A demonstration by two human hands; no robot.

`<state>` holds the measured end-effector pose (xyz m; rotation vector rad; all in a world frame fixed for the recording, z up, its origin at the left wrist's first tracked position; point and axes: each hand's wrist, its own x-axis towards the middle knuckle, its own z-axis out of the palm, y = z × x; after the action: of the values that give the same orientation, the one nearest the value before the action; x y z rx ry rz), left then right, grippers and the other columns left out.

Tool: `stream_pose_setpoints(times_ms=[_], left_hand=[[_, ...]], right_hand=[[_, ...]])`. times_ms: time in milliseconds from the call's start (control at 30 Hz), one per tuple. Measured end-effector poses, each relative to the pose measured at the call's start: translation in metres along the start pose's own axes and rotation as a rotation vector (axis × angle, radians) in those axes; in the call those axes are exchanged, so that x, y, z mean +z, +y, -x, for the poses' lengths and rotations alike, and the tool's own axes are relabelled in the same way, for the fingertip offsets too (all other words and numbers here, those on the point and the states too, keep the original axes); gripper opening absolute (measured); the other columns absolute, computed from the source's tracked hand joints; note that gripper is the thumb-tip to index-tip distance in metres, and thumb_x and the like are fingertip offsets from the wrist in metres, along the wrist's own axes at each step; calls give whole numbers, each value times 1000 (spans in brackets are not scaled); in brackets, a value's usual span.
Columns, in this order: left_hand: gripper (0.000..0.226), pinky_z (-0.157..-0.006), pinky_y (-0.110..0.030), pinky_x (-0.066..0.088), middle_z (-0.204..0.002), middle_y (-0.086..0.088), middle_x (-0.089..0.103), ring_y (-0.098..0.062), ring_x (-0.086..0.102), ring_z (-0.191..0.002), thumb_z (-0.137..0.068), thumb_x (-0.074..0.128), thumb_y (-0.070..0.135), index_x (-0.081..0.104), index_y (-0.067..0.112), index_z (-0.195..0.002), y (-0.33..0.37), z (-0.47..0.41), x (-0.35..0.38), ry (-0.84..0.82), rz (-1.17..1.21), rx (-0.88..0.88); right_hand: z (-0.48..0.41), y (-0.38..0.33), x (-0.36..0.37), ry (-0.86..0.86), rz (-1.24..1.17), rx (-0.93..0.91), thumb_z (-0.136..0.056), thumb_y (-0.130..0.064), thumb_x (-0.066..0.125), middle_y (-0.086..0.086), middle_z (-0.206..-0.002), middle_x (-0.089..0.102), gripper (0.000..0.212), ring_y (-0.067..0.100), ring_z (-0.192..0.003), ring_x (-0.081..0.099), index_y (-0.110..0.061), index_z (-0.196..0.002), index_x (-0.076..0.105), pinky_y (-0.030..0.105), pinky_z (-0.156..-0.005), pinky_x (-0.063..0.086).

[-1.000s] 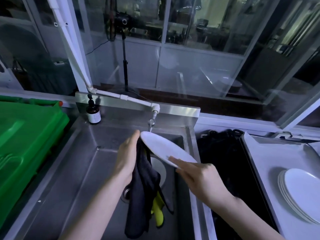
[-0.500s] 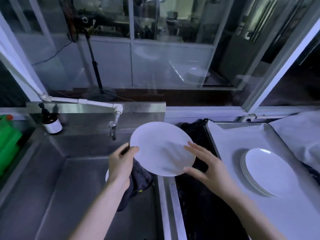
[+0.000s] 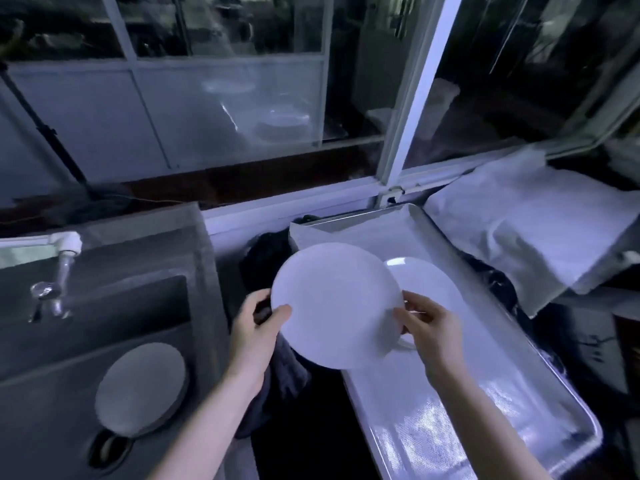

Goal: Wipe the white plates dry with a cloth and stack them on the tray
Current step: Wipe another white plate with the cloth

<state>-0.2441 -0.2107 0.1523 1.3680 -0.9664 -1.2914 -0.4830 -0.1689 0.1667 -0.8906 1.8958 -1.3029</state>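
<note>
Between the sink and the tray, you hold a round white ceramic plate (image 3: 336,303) up in the air, tilted with its face toward you. Your left hand (image 3: 256,327) pinches the left rim, thumb on the face and the rest behind, out of sight. Your right hand (image 3: 429,330) takes the opposite rim, its curled fingers (image 3: 415,308) closed on the edge. Gripping opposite edges probably keeps a slick plate from swinging and keeps your skin off the wiped face.

A dark grey cloth (image 3: 287,379) hangs bunched beneath your left palm and wrist. You cannot tell from here whether those fingers clamp it too. Keeping it on that hand would leave it ready for the next plate.

To the right, a stack of white plates (image 3: 433,282) sits on the shallow metal tray (image 3: 519,393). The held plate hangs over the stack's left side and does not appear to touch it. That suggests the wiping of this one is finished and you are now stacking it.

Another round plate (image 3: 142,386) lies in the steel sink (image 3: 104,306) beside the drain, likely waiting its turn.

Level the plate before lowering it and centre it on the stack. Slip your right fingers out from the rim last, so it settles rather than drops.
</note>
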Motion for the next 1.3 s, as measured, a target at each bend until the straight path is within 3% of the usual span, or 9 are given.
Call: stream_pose_setpoints(times_ms=[200,367,433,533,633,800,933,1200,1300], left_hand=[[37,-67,0,41,-88,23,71,11,63,-83,-86,65,4,70,40,-94,-23,-14,79,-181,-148,11],[45,-83,-15,47,-98,19,74,5,65,-97,-83,67,10,70,53,-98,-40,-33,128,-305,-291,-21],[44,-87,-21,49,-97,15,75,-3,67,-97,-83,65,12,70,50,-104,-47,-41,144,-328,-349,-34],[50,-76,-10,45,-83,23,73,4,63,-81,-83,64,10,67,59,-94,-59,-53,162,-308,-444,-23],[46,-62,-2,40,-75,28,68,10,56,-68,-83,63,8,67,52,-95,-70,-56,173,-274,-506,-8],[51,-64,-1,40,-81,23,69,4,56,-73,-85,61,6,63,56,-92,-82,-59,178,-212,-520,3],[54,-66,-3,43,-84,41,65,19,57,-83,-88,61,7,57,58,-105,-87,-56,178,-201,-533,-4],[43,-76,-16,48,-88,20,72,-12,65,-93,-87,61,10,65,44,-114,-90,-57,176,-239,-521,-16],[47,-92,-16,42,-117,16,68,-14,59,-114,-89,67,15,59,32,-132,-84,-52,171,-216,-536,-34]], right_hand=[[-43,38,-64,121,-18,63,-76,-1,70,-11,-56,63,29,10,-49,59,-27,-88,79,15,-48,39],[-88,64,-93,178,21,121,-74,-6,69,-5,-60,64,38,16,-59,58,-44,-73,74,27,-59,41],[-105,74,-97,166,47,137,-74,-7,68,-6,-59,62,31,13,-58,58,-37,-76,76,22,-55,39],[-126,90,-98,169,80,183,-76,-10,69,-8,-56,60,23,5,-56,55,-24,-92,77,13,-49,35],[-140,102,-96,170,104,231,-78,-12,70,1,-69,62,25,16,-70,59,-19,-102,76,24,-58,38],[-149,110,-91,169,118,221,-79,-7,72,13,-92,68,29,24,-77,61,-17,-106,77,34,-76,49],[-148,110,-88,194,116,211,-80,-6,72,10,-98,67,29,27,-86,64,-21,-104,76,39,-86,51],[-146,114,-87,210,237,159,-83,-8,70,2,-85,56,30,18,-84,56,-18,-110,76,19,-77,34],[-141,109,-86,231,280,124,-85,-10,70,-1,-86,53,34,16,-77,56,-18,-118,73,20,-76,33]])
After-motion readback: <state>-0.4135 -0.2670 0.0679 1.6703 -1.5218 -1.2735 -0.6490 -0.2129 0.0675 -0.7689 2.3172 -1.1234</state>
